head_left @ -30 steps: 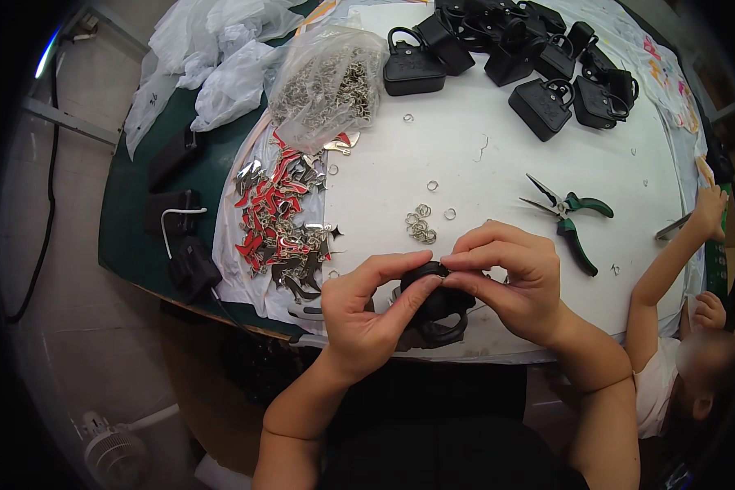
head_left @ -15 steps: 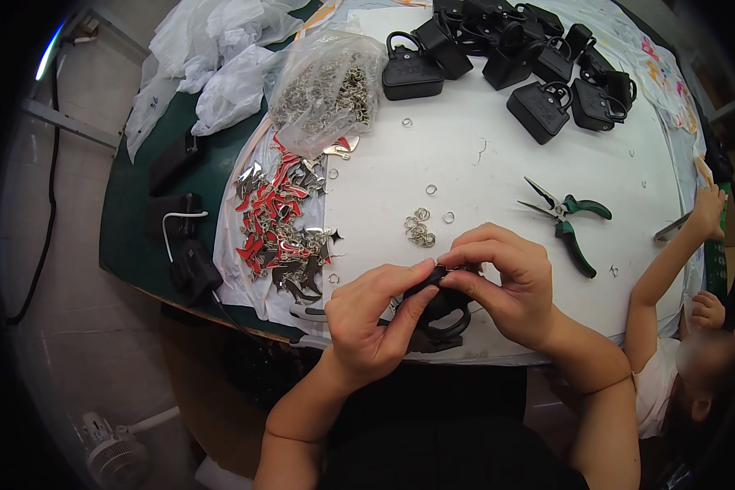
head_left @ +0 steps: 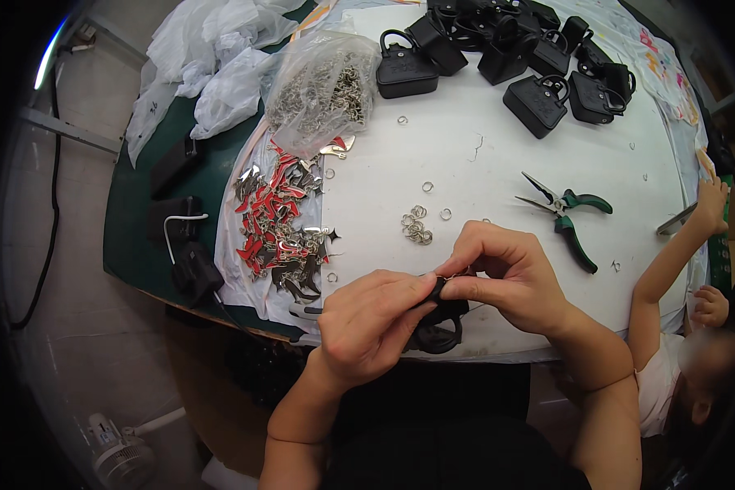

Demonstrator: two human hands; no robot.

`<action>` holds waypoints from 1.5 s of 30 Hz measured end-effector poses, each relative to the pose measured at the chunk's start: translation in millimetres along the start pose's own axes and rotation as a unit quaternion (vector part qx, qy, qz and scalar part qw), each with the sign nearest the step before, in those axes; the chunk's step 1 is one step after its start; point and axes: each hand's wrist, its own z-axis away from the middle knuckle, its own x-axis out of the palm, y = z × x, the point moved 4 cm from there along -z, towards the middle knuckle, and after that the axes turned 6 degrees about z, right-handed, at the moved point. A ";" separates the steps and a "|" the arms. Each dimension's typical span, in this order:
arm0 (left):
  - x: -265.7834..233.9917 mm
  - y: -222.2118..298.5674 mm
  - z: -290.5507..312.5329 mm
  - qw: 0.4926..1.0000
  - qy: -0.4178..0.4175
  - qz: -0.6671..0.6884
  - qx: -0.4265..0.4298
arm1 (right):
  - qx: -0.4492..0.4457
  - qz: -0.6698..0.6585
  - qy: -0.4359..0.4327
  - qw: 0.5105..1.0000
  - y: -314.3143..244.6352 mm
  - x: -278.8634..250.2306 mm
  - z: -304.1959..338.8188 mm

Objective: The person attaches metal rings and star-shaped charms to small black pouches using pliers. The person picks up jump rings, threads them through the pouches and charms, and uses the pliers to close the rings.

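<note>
With our left hand [head_left: 371, 322] gripping a small black bag [head_left: 452, 310] and our right hand [head_left: 506, 278] pinching its edge, we might drop it if either hold slips.

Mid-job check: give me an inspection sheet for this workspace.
Surface: white work surface, green table showing at left.
Job's things: black mini handbag, partly hidden; loose rings; pliers lying open.
Clutter: heaped charms, clear plastic bag of metal pieces, more black handbags.
Hands: left hand and right hand pinch the black mini handbag; exact contact hidden.
Cables: white cable on the green table; black cable further left.
Surroundings: fan lower left; another person's hand at right.
</note>
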 end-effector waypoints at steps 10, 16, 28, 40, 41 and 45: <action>4.8 -18.7 7.7 0.983 0.068 0.102 -0.140 | 0.007 -0.074 0.031 0.997 8.1 6.6 -2.9; 0.1 -7.8 -5.8 0.935 0.118 0.210 -0.260 | 0.107 -0.170 0.029 0.979 16.5 -2.2 -4.7; -3.9 -1.4 -12.7 0.962 0.068 0.107 -0.242 | 0.143 -0.166 -0.019 0.976 13.1 -5.1 -4.3; -9.6 4.8 -19.9 0.946 0.032 0.096 -0.307 | 0.174 -0.237 -0.092 0.951 16.0 -0.8 -3.4; -10.1 5.2 -20.2 0.947 0.029 0.094 -0.307 | 0.173 -0.242 -0.099 0.950 17.3 -1.1 -3.3; -12.1 6.7 -21.5 0.951 0.014 0.078 -0.300 | 0.180 -0.246 -0.110 0.946 17.9 0.1 -2.3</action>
